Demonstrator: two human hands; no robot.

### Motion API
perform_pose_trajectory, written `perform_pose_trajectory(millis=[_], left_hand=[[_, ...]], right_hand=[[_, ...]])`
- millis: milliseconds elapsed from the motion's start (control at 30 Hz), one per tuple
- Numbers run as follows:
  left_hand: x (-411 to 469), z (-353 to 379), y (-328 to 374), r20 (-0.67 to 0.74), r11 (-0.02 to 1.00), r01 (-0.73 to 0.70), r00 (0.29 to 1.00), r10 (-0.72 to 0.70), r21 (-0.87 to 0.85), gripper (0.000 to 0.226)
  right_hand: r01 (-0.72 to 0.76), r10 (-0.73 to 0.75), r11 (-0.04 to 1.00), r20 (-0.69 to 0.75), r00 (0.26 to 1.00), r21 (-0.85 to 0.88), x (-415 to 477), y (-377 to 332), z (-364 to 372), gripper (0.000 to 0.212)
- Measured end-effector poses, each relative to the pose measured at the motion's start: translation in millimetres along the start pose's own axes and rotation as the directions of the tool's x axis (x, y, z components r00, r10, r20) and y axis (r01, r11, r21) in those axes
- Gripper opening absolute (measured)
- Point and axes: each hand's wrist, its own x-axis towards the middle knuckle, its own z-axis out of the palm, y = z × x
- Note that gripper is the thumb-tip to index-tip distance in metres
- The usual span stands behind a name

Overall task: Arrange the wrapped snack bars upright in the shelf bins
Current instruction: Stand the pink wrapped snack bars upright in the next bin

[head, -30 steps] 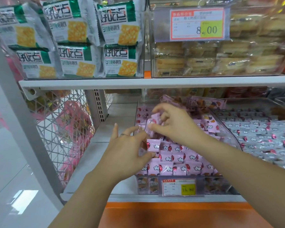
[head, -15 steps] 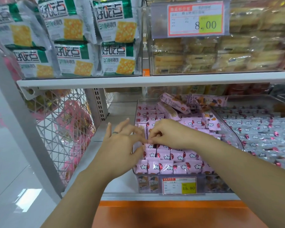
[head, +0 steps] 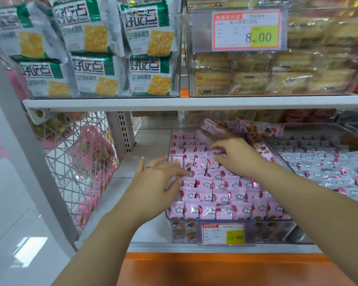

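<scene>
Bin: your clear shelf bin (head: 267, 232) sits lower centre of the frame and holds the pink wrapped snack bars (head: 215, 197).
Done: the front rows stand upright, packed edge to edge, up to about mid-bin.
Outstanding: the loose bars (head: 213, 126) at the back lie flat or tilted; I judge the bin over half finished.
Left hand (head: 155, 182): your fingers are straight, pressing the upright bars by the bin's left wall.
Right hand (head: 236, 155): your fingers are curled and appear to pinch one pink bar mid-bin, though the view is blurred.
</scene>
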Motion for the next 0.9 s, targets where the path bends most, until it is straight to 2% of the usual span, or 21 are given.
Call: perform_pose_trajectory(millis=[100,167,267,400,500,567,633,733,800,900], left_hand=[[0,0,-1,-0.014,1.0,-0.01,1.0,0.01,0.004,0.029],[0,1,-2,-0.02,1.0,-0.013,1.0,0.013,-0.009,0.029],[1,2,-4,-0.023,0.999,-0.018,1.0,0.017,-0.048,0.029],[1,4,-5,-0.02,0.996,-0.027,0.999,0.026,-0.081,0.031],[1,5,-9,-0.025,0.995,-0.036,0.999,0.034,-0.09,0.031],[1,6,-10,-0.03,0.994,-0.036,0.999,0.033,-0.101,0.031],[1,6,-10,-0.041,0.995,-0.041,0.998,0.038,-0.094,0.03],[1,5,-10,-0.094,0.991,-0.043,0.995,0.032,-0.127,0.028],[3,5,-13,-0.149,0.988,-0.046,0.989,0.024,-0.146,0.027],[7,5,-13,-0.062,0.997,-0.001,0.998,-0.004,-0.08,0.035]], right_hand=[[0.006,0.035,0.989,-0.278,0.96,0.145,-6,-2,-9,0.023],[0.034,0.055,0.969,-0.349,0.935,0.245,-11,-3,-18,0.018],[0.062,0.075,0.913,-0.315,0.946,0.404,-15,-6,-26,0.018],[0.052,0.108,0.822,-0.244,0.964,0.567,-14,-10,-27,0.03],[0.077,0.048,0.751,-0.171,0.984,0.655,-14,-26,-24,0.026],[0.101,-0.004,0.755,-0.149,0.989,0.648,-11,-36,-17,0.025],[0.122,-0.07,0.804,-0.111,0.991,0.582,-9,-43,-9,0.021],[0.169,-0.191,0.922,0.03,0.981,0.348,-10,-47,0,0.018],[0.209,-0.229,0.956,0.078,0.97,0.206,-10,-46,6,0.022],[0.225,-0.251,0.96,0.156,0.955,0.169,-9,-44,12,0.021]])
